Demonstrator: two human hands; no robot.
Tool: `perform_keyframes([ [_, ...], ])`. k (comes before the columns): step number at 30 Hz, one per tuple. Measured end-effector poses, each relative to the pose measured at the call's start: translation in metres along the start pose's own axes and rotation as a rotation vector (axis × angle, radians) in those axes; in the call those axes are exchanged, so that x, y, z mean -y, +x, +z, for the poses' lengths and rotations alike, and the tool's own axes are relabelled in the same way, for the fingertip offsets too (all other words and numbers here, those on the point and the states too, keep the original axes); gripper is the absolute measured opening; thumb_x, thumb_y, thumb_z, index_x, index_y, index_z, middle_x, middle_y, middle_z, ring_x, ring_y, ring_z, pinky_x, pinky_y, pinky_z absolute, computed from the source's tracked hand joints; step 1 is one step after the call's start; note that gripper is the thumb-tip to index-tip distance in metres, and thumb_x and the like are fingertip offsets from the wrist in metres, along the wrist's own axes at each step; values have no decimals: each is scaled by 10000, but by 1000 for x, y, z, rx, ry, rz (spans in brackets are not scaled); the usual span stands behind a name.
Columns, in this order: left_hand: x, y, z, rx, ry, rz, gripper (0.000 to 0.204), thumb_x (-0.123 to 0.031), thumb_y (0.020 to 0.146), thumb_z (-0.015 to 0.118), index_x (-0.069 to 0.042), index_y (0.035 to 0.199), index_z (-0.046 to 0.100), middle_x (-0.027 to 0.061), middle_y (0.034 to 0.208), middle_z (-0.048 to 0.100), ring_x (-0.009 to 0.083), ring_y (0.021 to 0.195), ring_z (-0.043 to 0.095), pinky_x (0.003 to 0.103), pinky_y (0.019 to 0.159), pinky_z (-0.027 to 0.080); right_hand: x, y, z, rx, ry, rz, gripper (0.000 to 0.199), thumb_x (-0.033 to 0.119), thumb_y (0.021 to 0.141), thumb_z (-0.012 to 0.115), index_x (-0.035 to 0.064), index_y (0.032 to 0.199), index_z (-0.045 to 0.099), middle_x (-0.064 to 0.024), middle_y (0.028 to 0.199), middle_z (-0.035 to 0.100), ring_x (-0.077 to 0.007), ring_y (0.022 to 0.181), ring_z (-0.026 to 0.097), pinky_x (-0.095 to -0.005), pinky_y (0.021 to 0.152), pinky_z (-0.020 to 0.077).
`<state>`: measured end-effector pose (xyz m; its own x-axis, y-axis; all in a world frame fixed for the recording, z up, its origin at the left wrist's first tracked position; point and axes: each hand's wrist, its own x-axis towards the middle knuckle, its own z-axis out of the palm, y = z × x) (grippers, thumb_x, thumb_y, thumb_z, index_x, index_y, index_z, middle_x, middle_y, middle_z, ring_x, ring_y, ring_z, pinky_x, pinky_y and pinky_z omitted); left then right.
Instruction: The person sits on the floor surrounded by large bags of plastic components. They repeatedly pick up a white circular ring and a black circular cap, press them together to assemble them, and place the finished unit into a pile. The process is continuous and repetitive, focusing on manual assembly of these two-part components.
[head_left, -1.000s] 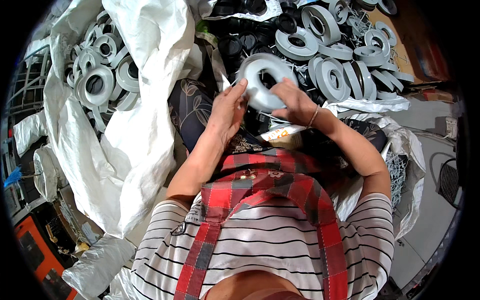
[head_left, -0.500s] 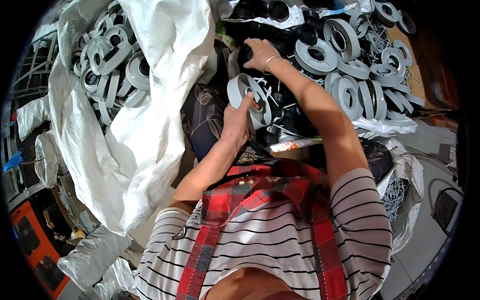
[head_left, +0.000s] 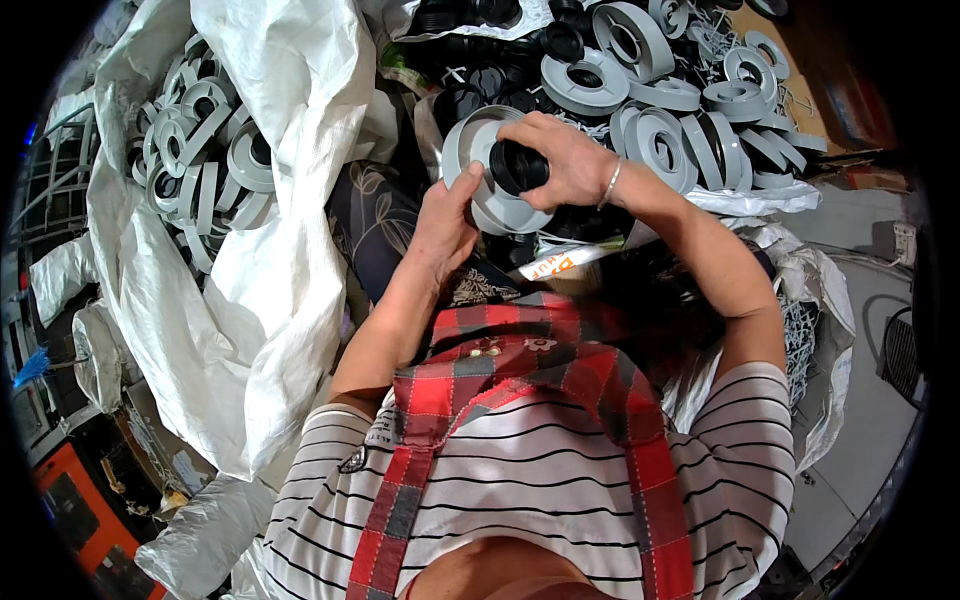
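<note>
White sacking is spreading left; grey rings [head_left: 640,140] are heaping far right. Left hand [head_left: 445,225] is pinching one grey ring [head_left: 485,175] centrally; right hand [head_left: 560,160] is curling over one black cap [head_left: 518,167].

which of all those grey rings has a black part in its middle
The grey ring held between both hands: the right hand presses a black round insert into its centre.

Single head-worn fisheye view, looking steeply down the person's own chest, forearms entering from the lower centre and meeting close to the lens in the upper middle, white sack [head_left: 270,250] at left, grey ring pile [head_left: 690,90] upper right, edges curving into a black rim.
</note>
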<state>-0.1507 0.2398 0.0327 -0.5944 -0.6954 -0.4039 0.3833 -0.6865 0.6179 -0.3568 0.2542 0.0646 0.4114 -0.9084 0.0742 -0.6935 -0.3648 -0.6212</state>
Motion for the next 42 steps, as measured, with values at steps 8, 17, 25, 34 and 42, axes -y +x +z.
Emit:
perform_keyframes([
  [8,-18,-13,-2,127,81,-233,399,-314,909,566,2,1150,529,94,1050,621,173,948,620,341,831,524,30,-17,-20,235,-181,-193,818,76,498,751,90,1253,435,-126,1182,453,-346,1081,416,-398,923,423],
  [17,1,-28,24,117,115,87,396,-249,899,590,9,1182,490,81,1086,590,168,937,598,329,823,494,22,-25,2,-179,121,109,707,239,571,759,56,1206,508,-186,1111,522,-354,1041,505,-374,908,429],
  [25,-3,-29,23,84,335,291,350,-205,866,645,8,1117,527,35,975,605,91,860,552,239,750,453,20,-14,11,-237,818,461,622,411,758,719,-134,1012,557,-171,726,612,-203,572,637,-292,503,553],
  [34,-144,-42,56,-399,840,1338,716,-291,760,748,27,1148,237,126,1109,290,201,1027,280,329,865,246,-94,8,3,-175,-266,491,522,420,809,641,14,1117,527,-200,1073,601,-308,1020,575,-481,824,471],
  [42,-92,-20,42,-78,442,615,621,-81,836,646,53,1353,330,191,1346,418,217,1251,402,340,1033,332,-120,-2,3,-146,-915,244,386,415,885,511,49,895,634,-119,863,622,-296,944,527,-489,932,335],
])
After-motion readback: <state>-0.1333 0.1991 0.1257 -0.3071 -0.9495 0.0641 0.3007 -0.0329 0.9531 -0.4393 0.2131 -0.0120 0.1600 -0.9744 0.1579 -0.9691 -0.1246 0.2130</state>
